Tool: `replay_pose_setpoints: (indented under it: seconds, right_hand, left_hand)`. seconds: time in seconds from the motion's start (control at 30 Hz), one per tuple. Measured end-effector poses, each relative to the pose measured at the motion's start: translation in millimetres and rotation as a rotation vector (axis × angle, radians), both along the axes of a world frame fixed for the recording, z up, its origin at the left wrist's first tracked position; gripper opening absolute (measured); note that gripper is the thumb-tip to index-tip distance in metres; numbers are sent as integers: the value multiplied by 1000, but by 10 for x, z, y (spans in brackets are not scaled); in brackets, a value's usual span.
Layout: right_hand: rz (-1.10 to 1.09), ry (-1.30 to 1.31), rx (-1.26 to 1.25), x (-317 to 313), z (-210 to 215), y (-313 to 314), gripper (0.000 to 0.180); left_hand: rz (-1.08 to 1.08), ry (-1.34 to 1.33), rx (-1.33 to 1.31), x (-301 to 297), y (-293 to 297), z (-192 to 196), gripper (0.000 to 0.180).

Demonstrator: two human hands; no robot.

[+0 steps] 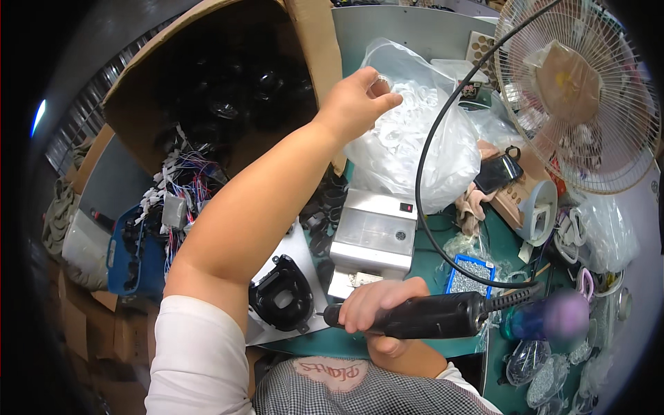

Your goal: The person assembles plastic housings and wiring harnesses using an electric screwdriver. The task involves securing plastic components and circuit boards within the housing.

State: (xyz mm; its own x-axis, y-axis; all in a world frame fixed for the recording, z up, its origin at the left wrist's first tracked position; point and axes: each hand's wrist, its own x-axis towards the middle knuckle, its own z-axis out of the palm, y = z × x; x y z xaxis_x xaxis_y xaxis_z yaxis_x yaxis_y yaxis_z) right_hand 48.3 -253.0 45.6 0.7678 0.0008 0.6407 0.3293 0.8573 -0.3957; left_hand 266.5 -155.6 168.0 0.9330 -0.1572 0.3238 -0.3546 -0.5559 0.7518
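My left hand (358, 104) is stretched out over a clear plastic bag (449, 169) filled with small white plastic parts (408, 117). Its fingers are curved, with a gap between them and the thumb, and I see nothing held there. In my right hand (380, 304) is a black electric screwdriver (429, 318), lying level with its bit toward the left. Just left of the bit, a black plastic housing (282, 294) with an opening in its middle rests on a white board (311, 266). The screwdriver's cable (423, 173) loops up to the right.
A silver screw feeder (373, 232) stands before the bag. At the left are a cardboard box (318, 41) of dark parts, wire bundles (183, 176) and a blue bin (124, 259). Rightward are a blue tray (472, 275) of small metal pieces, a fan (577, 90) and a bottle (529, 321).
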Motion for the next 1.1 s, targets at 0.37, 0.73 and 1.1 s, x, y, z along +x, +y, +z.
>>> replay_pose_setpoints:
  seconds: [0.37,0.73,1.1]
  right_hand:
    - [-112,99,2,-26,19,101,55]
    - [-62,-7,-37,49,-36,186,53]
    - [26,-55,-24,157,-80,101,56]
  left_hand:
    - [-315,498,-789,-1160,783,-129,58]
    - [203,543,-639,-2358,1335,-979,26]
    - [186,0,466,-2508,1369,-1321,32]
